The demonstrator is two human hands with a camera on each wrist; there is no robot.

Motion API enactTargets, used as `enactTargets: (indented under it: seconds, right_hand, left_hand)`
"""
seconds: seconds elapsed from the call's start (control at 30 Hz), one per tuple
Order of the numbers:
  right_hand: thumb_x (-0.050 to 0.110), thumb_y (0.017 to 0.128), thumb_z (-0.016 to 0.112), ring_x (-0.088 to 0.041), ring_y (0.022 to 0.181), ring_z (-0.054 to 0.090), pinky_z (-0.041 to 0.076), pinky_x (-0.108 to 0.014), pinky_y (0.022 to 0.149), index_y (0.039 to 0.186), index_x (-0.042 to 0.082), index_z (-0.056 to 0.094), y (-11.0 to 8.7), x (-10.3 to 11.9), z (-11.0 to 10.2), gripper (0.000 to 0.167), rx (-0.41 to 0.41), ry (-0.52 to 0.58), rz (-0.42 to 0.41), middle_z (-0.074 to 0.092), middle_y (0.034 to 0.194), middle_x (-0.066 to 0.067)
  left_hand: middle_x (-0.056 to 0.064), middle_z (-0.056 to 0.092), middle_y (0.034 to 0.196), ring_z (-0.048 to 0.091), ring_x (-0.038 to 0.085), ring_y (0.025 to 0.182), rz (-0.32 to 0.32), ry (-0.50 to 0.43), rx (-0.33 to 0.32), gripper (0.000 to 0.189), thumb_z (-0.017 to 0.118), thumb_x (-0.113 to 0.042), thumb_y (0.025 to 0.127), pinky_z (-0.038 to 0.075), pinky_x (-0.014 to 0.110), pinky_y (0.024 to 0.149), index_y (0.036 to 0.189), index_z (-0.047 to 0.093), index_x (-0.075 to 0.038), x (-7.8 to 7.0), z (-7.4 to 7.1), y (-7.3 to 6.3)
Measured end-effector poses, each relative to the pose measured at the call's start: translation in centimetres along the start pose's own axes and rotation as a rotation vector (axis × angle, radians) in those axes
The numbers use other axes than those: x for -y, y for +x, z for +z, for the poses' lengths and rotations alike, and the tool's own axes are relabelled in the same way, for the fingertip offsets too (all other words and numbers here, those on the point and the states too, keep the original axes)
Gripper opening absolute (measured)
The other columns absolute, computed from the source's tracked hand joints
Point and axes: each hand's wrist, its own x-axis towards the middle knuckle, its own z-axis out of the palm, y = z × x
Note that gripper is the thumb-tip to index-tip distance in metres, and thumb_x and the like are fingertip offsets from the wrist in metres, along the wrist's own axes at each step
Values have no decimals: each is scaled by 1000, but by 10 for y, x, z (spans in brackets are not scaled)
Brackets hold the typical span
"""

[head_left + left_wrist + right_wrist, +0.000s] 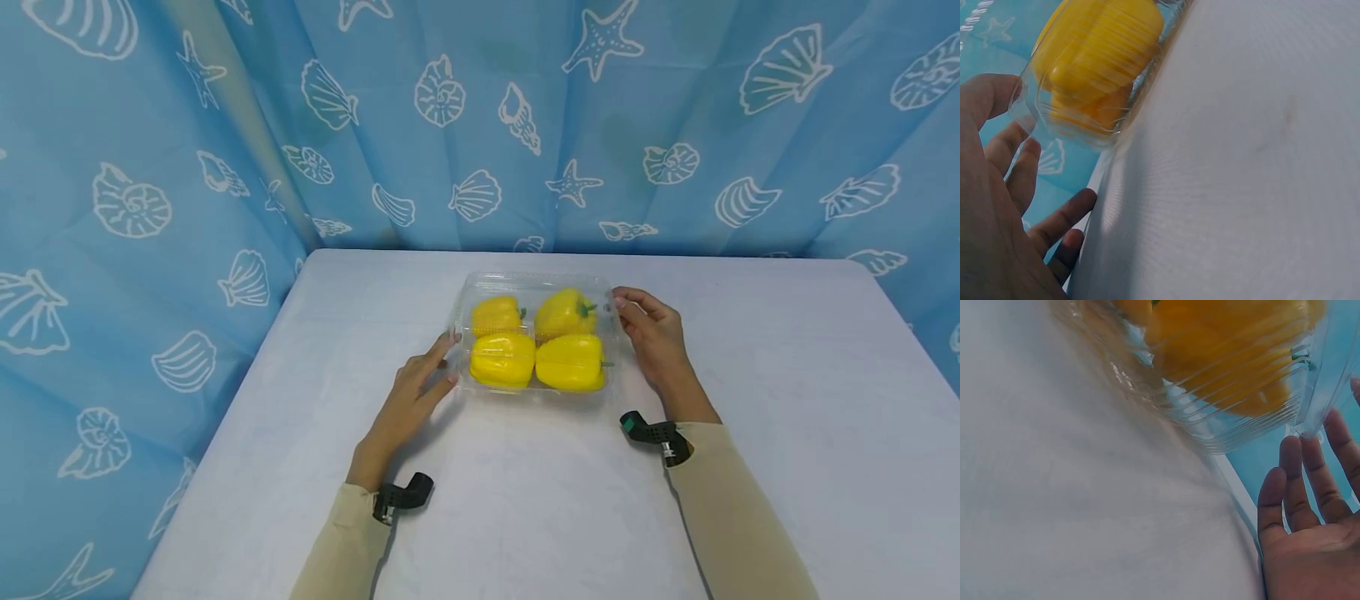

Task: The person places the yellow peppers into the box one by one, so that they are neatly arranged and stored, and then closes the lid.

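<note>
A clear plastic container (540,283) stands on the white table and holds several yellow bell peppers (570,364) with green stems. My left hand (405,400) is at its left side, fingers spread and fairly straight. In the left wrist view the left thumb (999,90) touches the container's rim, while the other fingers fan out below. At the back right corner, my right hand (656,337) pinches the rim between thumb and bent forefinger. The remaining right fingers (1294,487) extend beneath the rim in the right wrist view. Whether the lid is fastened, I cannot tell.
A white cloth covers the table (525,500). Behind and to the left hangs a blue curtain (480,125) with white shells and starfish. Black wrist cameras (405,493) are strapped over both beige sleeves, with thin cables trailing along the arms.
</note>
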Motion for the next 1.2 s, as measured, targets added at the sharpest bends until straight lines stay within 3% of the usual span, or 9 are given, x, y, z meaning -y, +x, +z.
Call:
enactTargets:
  seconds: [0.17,0.47,0.8,0.97,1.2]
  right_hand:
    - [23,94,73,-27,116,50,44,-27,101,130,-11,55,-4,0,-2,54,21,-17,-1,50,138,-19]
    - [34,96,69,-20,119,49,44,-17,95,132,13,63,-13,0,-5,43,-2,-266,52,50,143,0]
    - [35,97,67,-18,122,53,47,-18,93,139,19,58,-27,2,-9,46,53,-370,-25,51,142,-1]
    - [25,101,62,-21,117,55,50,-19,89,145,21,51,-41,5,-11,46,104,-375,-50,51,138,-6]
    - [26,103,58,-22,115,55,49,-18,89,153,29,42,-62,8,-9,53,166,-452,-58,51,136,-7]
  left_hand:
    - [-17,30,160,46,22,126,19,-4,-5,60,47,-43,105,22,56,110,160,23,-36,0,0,1]
    - [-17,24,162,44,22,127,17,-1,-8,58,46,-46,104,23,57,110,158,26,-39,2,2,1]
    - [-16,23,162,42,23,130,18,14,-8,57,45,-47,104,22,55,111,158,28,-39,1,3,3]
    - [-14,24,162,39,24,136,23,13,1,58,45,-45,105,21,55,112,159,26,-36,-1,4,5]
    - [-16,29,160,37,25,137,7,-6,-3,59,46,-45,105,20,55,112,159,24,-37,-2,2,2]
